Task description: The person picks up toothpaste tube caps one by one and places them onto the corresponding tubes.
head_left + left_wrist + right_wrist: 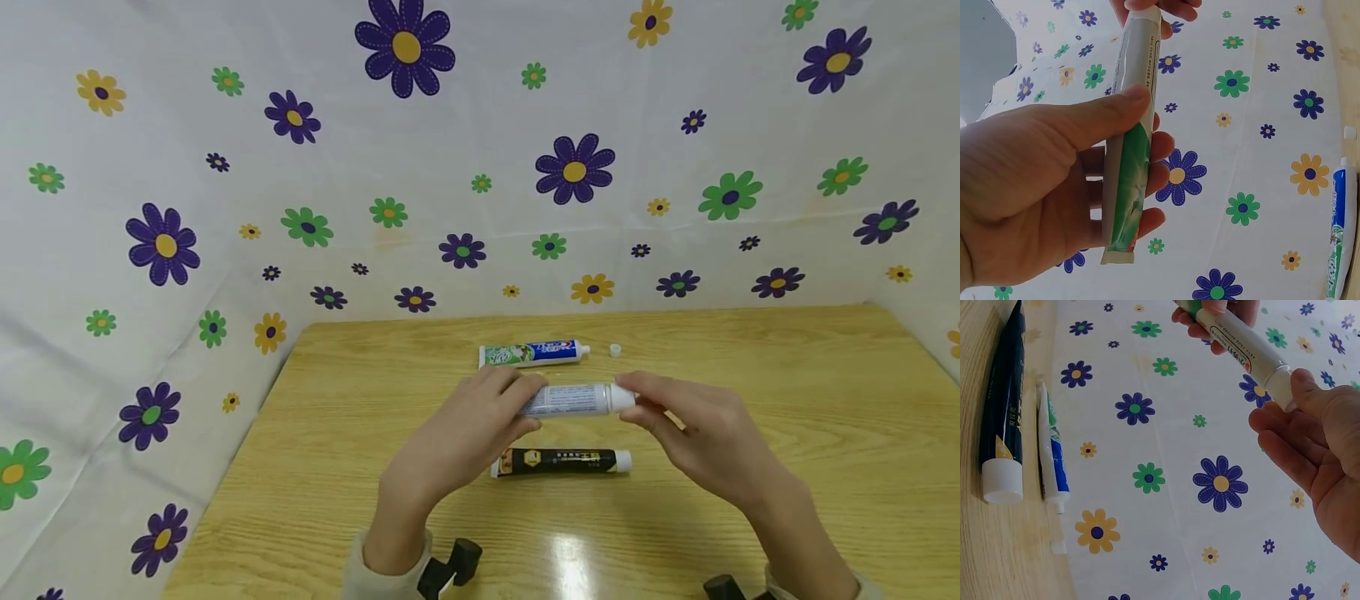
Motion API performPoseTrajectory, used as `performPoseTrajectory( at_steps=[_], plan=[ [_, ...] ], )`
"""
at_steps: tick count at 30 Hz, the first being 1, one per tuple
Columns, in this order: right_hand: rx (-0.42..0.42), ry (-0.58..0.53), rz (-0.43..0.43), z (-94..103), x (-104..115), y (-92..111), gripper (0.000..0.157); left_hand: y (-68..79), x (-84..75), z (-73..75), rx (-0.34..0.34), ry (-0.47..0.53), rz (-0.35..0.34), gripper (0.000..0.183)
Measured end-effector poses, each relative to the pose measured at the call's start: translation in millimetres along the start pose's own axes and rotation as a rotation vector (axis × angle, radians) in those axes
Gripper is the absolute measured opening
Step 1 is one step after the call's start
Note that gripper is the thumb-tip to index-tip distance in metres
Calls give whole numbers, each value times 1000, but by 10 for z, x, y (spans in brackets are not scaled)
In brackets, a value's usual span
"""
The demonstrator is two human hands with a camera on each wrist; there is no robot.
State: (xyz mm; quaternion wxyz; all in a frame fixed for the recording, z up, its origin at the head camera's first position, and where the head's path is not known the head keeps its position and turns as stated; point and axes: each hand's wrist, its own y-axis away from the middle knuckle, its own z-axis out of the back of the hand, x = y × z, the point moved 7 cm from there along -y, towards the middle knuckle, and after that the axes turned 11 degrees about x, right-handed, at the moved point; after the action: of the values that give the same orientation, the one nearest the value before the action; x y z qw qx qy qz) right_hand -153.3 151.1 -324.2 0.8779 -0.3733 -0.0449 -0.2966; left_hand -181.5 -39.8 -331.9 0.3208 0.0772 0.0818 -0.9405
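A white and green toothpaste tube (pixel 570 400) is held level above the table. My left hand (pixel 468 429) grips its body, thumb on one side and fingers behind, as the left wrist view shows. At the other end my right hand (pixel 697 425) pinches the white cap (pixel 622 397) between thumb and fingers. The cap sits on the tube. On the table behind lies a blue and green toothpaste tube (pixel 534 353) with its nozzle bare, and a small white cap (pixel 615 350) rests beside that nozzle. Nearer me, below the held tube, lies a black toothpaste tube (pixel 562 462) with its white cap on.
The wooden table (pixel 337 467) ends at the back against a white cloth (pixel 480 150) printed with purple, green and yellow flowers. The cloth also hangs along the left and right sides. Dark wrist mounts (pixel 465 560) sit on both wrists.
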Motion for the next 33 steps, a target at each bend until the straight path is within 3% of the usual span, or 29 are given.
performPoseTrajectory(
  at_steps=[6, 12, 22, 33],
  plan=[
    [-39, -113, -54, -33, -90, 25, 43, 2, -12, 50, -72, -104, 29, 43],
    [-82, -242, -141, -56, -195, 67, 23, -13, -25, 60, -83, -141, 26, 43],
    [-19, -331, -202, -99, -228, 74, 52, -1, 11, 43, -82, -125, 34, 43],
    [19, -322, -256, -115, -252, 85, 50, 9, 20, 43, -81, -127, 41, 44]
  ],
)
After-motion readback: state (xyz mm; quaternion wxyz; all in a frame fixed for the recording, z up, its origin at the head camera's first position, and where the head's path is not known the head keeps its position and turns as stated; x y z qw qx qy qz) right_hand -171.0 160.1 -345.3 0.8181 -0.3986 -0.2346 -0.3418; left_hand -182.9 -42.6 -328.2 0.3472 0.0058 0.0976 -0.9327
